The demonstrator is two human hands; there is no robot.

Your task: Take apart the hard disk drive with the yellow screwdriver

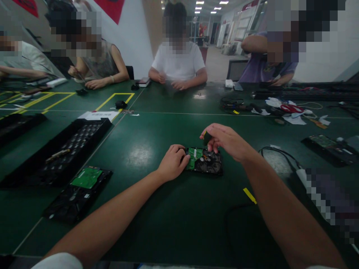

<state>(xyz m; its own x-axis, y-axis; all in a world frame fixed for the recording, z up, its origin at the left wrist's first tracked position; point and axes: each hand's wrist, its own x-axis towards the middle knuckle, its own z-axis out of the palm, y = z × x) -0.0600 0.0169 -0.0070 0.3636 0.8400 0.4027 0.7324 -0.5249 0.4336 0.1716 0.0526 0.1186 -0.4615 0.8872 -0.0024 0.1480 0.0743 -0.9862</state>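
Observation:
A black hard drive with a green circuit board [214,167] lies flat on the green table [157,231]. My left hand [174,163] grips its left end, thumb on the near side and fingers curled at the far edge. Above the board, my right hand [223,139] is wrapped round a screwdriver with a dark and yellow handle [207,138], whose thin shaft points down at the drive. Exactly where the tip touches is too small to tell.
At the left are a second hard drive [86,178] and a long black tray [92,136]. A yellow strip [249,195], a cable [280,150] and another device [331,148] lie at the right. Several people sit across the table, near tangled cables [232,104].

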